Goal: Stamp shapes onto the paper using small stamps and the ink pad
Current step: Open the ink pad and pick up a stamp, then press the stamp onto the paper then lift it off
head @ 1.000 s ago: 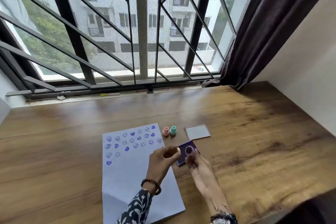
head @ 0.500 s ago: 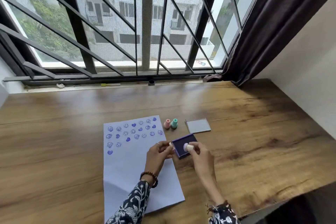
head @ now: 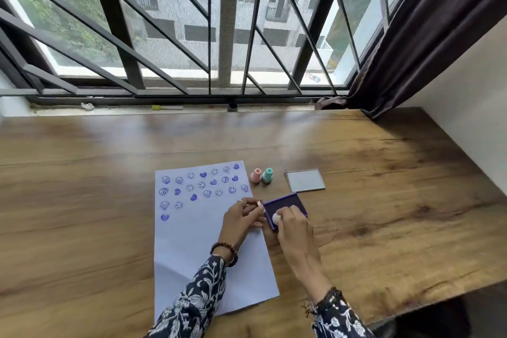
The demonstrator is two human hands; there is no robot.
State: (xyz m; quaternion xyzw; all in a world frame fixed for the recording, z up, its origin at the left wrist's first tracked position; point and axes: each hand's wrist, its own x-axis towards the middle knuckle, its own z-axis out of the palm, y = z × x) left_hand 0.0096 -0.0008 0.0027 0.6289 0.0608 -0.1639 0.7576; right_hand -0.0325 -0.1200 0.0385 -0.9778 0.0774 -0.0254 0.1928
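Note:
A white sheet of paper (head: pixel 192 241) lies on the wooden table, its upper part covered with purple smiley and heart prints. To its right sits the purple ink pad (head: pixel 290 203). My right hand (head: pixel 295 228) holds a small white stamp (head: pixel 275 217) pressed down on the pad. My left hand (head: pixel 241 217) rests at the pad's left edge, fingertips pinching its corner. A pink stamp (head: pixel 256 175) and a green stamp (head: pixel 267 175) stand upright beyond the pad.
The pad's clear lid (head: pixel 305 180) lies to the right of the two stamps. The wooden table (head: pixel 384 200) runs to a barred window at the back, a dark curtain (head: pixel 411 35) and a white wall on the right. Its front edge is near my right arm.
My right hand turned the stamp from face-up in the air to pressed down on the ink pad. The left hand settled against the pad's left edge. My head tilted slightly.

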